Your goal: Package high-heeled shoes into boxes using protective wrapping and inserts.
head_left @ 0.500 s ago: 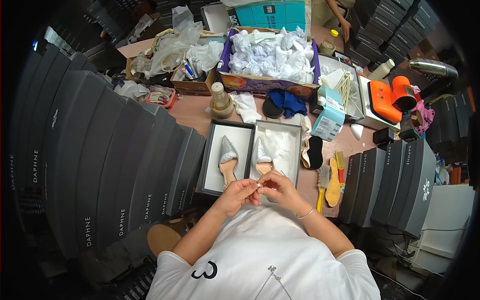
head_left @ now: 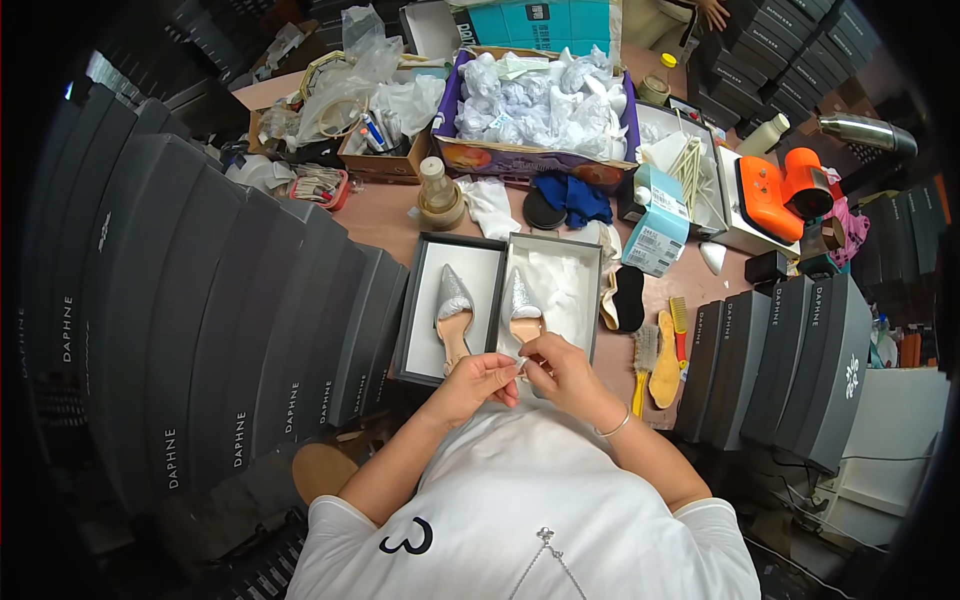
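In front of my body my two hands meet over the near edge of an open shoe box. My left hand (head_left: 476,384) is closed, thumb and fingertips pinching a small white thing (head_left: 521,364) too small to name. Pinched against the same spot is my right hand (head_left: 566,376), its fingers bent. Just beyond them, one silver glitter pointed-toe shoe (head_left: 456,290) lies in the dark box half (head_left: 431,265) with a white inside. The other silver shoe (head_left: 521,297) rests in the tissue-lined half (head_left: 596,290), its heel end hidden behind my right hand.
Tall rows of dark shoe boxes (head_left: 215,330) flank the left, with more boxes (head_left: 790,360) at right. Brushes (head_left: 645,360), a tan insole (head_left: 664,360), a glass jar (head_left: 438,200), a purple carton (head_left: 540,165) of white wads and an orange device (head_left: 770,200) stand around. Another person's hand (head_left: 713,14) shows at the back.
Both hands still pinch together, with the right fingers shifted slightly up and more of the white thing showing. The other person's hand at the back has moved up and right.
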### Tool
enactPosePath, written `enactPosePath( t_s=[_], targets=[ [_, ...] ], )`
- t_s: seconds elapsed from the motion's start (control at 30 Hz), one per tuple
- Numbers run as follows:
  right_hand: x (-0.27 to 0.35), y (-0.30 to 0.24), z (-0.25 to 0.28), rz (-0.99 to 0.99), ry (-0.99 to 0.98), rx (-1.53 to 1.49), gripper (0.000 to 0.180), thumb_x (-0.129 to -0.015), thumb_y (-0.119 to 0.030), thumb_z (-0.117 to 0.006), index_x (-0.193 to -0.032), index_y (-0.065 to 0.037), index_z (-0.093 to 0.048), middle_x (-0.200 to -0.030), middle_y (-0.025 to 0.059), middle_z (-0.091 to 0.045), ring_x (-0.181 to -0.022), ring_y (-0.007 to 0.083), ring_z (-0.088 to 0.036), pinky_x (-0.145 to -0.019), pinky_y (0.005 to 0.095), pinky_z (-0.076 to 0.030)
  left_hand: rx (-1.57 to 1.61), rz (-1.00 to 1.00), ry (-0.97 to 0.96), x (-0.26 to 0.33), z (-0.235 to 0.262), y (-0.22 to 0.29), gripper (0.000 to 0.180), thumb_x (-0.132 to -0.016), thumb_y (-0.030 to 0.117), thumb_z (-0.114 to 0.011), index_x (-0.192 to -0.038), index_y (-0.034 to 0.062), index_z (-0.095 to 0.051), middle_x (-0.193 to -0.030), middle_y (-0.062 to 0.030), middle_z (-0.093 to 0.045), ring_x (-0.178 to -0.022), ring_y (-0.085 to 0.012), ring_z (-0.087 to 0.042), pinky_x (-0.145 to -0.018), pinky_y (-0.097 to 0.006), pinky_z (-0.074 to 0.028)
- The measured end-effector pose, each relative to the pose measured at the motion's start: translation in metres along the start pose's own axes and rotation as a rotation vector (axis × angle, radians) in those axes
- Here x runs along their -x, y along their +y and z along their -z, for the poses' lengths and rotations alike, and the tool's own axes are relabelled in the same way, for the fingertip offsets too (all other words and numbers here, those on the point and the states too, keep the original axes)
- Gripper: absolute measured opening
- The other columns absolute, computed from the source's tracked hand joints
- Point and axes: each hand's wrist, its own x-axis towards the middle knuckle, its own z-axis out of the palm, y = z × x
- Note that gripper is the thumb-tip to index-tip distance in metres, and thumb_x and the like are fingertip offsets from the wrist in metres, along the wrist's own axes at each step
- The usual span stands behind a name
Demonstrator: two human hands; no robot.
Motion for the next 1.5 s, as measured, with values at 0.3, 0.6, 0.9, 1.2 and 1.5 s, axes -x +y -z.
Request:
enactPosePath(
  t_s=[0.3, 0.6, 0.9, 1.2, 1.5],
  targets=[
    [0.006, 0.019, -0.027, -0.461, 0.183, -1.071, 0.012, -0.096, -0.011, -0.052, -0.101, -0.001, -0.056, -0.079, 0.0036, -0.061, -0.07, 0.0095, -0.059, -0.063, 0.0233, -0.052, -0.18, -0.19, 0.034, -0.002, -0.013, -0.002, 0.023, -0.097, 0.016, -0.052, -0.11, -0.003, -0.053, -0.095, -0.008, -0.063, -0.085, -0.014, -0.063, -0.08, -0.028, -0.052],
    [0.0, 0.009, -0.015, -0.317, 0.161, -0.728, 0.009, -0.094, -0.009, -0.056, -0.097, -0.001, -0.057, -0.083, 0.0033, -0.062, -0.069, 0.0093, -0.06, -0.063, 0.0222, -0.051, -0.133, -0.256, 0.078, 0.002, -0.009, -0.003, 0.029, -0.097, 0.01, -0.049, -0.121, -0.006, -0.049, -0.1, -0.0116, -0.063, -0.091, -0.018, -0.064, -0.084, -0.03, -0.052],
    [0.0, -0.015, -0.008, 0.181, 0.318, -0.015, 0.023, -0.073, 0.008, -0.063, -0.094, 0.0, -0.059, -0.084, 0.0114, -0.059, -0.069, 0.0227, -0.059, -0.062, 0.0293, -0.049, -0.344, -0.358, 0.265, 0.013, -0.039, 0.017, 0.031, -0.096, 0.006, -0.049, -0.122, -0.0091, -0.052, -0.102, -0.0146, -0.066, -0.091, -0.0165, -0.065, -0.081, -0.027, -0.053],
    [0.001, -0.02, -0.008, 0.053, 0.295, -0.167, 0.013, -0.082, 0.001, -0.064, -0.096, 0.0, -0.062, -0.079, 0.0084, -0.06, -0.066, 0.015, -0.059, -0.058, 0.0259, -0.047, -0.426, -0.463, 0.33, 0.014, -0.046, 0.009, 0.029, -0.096, 0.005, -0.049, -0.121, -0.008, -0.054, -0.099, -0.0114, -0.067, -0.088, -0.0147, -0.065, -0.078, -0.025, -0.052],
    [0.005, -0.005, -0.006, -0.305, 0.207, -0.803, 0.016, -0.093, -0.011, -0.057, -0.1, 0.002, -0.064, -0.084, 0.0025, -0.064, -0.071, 0.0072, -0.058, -0.064, 0.0218, -0.049, -0.402, -0.392, 0.37, 0.013, -0.044, 0.013, 0.027, -0.095, 0.004, -0.05, -0.118, -0.0086, -0.056, -0.096, -0.0131, -0.067, -0.084, -0.0152, -0.066, -0.077, -0.026, -0.053]
  ],
)
